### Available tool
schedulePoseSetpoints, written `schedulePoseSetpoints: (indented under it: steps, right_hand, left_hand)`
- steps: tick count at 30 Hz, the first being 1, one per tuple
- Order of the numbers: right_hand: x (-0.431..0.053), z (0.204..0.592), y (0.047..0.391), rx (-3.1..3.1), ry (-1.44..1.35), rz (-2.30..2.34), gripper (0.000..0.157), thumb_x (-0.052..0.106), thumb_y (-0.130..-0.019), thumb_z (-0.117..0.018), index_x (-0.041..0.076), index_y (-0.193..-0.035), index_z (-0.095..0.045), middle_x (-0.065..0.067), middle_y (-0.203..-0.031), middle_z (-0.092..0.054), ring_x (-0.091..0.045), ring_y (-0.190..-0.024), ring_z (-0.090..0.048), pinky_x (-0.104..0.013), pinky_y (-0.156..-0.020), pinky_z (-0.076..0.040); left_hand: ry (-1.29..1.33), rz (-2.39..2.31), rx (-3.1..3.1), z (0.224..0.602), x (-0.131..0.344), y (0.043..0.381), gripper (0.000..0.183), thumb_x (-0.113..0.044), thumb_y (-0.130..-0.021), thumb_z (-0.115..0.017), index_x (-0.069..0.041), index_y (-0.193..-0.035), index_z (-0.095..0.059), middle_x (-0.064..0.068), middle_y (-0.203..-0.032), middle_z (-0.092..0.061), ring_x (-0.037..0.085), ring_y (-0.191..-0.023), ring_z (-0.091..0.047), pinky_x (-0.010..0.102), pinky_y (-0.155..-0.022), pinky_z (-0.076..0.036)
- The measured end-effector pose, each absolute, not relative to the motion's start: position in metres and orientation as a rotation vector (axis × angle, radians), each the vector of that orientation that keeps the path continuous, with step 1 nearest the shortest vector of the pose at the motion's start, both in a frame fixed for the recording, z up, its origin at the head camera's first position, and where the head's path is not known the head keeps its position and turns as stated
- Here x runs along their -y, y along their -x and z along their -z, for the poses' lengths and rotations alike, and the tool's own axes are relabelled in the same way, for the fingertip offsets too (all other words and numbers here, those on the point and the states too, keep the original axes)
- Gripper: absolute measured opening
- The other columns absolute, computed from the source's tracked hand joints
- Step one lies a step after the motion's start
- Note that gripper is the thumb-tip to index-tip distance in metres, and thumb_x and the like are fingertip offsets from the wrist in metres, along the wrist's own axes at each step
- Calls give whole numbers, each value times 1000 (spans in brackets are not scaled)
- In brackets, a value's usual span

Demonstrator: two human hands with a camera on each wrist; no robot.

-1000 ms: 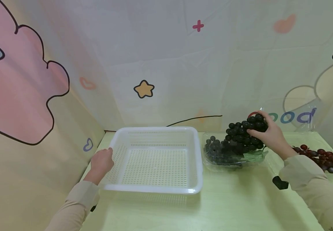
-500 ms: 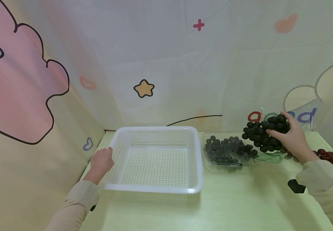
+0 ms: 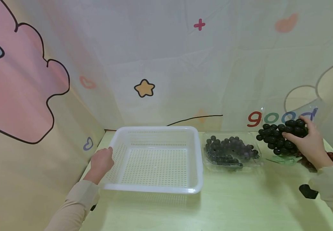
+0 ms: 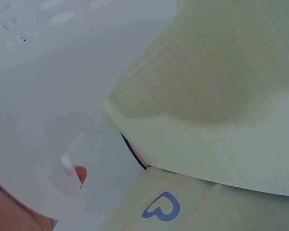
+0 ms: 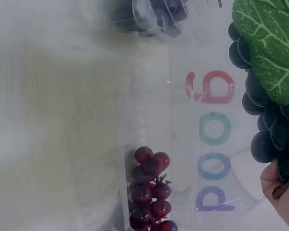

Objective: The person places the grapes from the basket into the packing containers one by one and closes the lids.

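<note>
In the head view my left hand grips the left rim of a white perforated plastic basket; a fingertip shows past the rim in the left wrist view. On the far right, my right hand holds a bunch of black grapes from its right side, raised above the table. A green leaf hangs on that bunch in the right wrist view. Below it lies a bunch of red grapes in clear plastic, partly hidden by the hand in the head view.
Right of the basket stands a clear plastic box with more dark grapes inside. A printed curtain backs the pale table. The table's left edge runs under my left arm.
My right hand has carried the black grapes rightward, from over the clear box to over the red grapes. The left hand and the basket have stayed in place.
</note>
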State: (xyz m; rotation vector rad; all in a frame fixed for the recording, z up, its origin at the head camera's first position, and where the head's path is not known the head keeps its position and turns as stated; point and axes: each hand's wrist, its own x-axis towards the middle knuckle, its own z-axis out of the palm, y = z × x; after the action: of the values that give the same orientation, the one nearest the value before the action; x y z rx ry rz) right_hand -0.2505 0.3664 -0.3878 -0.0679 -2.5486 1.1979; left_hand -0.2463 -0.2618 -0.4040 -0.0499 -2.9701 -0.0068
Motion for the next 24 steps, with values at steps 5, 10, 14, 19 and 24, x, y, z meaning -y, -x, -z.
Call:
schedulePoseSetpoints:
  steps: [5, 10, 14, 19, 24]
  right_hand:
    - [-376, 395, 247, 2540, 108, -1225, 84, 38, -83, -56, 23, -143, 1, -16, -147, 9, -44, -131, 5, -69, -92, -10]
    - [-384, 406, 248, 2517, 188, -1219, 85, 40, -83, -55, 24, -143, 2, -14, -148, 10, -43, -132, 6, -69, -92, -11]
    - [-387, 412, 248, 2506, 248, -1191, 87, 40, -83, -54, 17, -143, 4, -16, -147, 9, -43, -132, 5, -67, -93, -11]
    - [-399, 427, 252, 2492, 288, -1170, 86, 37, -83, -55, 16, -143, 3, -17, -147, 6, -42, -132, 3, -66, -94, -12]
    - [-439, 474, 280, 2447, 344, -1119, 88, 45, -79, -58, 29, -142, 1, -8, -149, 4, -37, -134, 0, -65, -94, -14]
  left_hand:
    - [50, 7, 2969, 405, 262, 247, 8, 0, -72, -53, 1, -80, -50, 14, -66, -54, 30, -59, -53, 38, -46, -41]
    - [37, 6, 2984, 404, 262, 247, 10, -1, -73, -53, 1, -82, -51, 14, -67, -54, 29, -59, -53, 38, -47, -41]
    - [24, 3, 3002, 403, 261, 246, 13, -1, -74, -53, 2, -86, -52, 14, -70, -55, 30, -61, -54, 38, -48, -41]
    - [18, 7, 3012, 401, 259, 245, 13, -1, -74, -53, 2, -87, -52, 14, -69, -55, 30, -61, -54, 37, -47, -41]
    - [21, 0, 3006, 401, 259, 246, 15, -1, -75, -53, 3, -89, -53, 14, -69, -55, 30, -61, -54, 37, -47, -41]
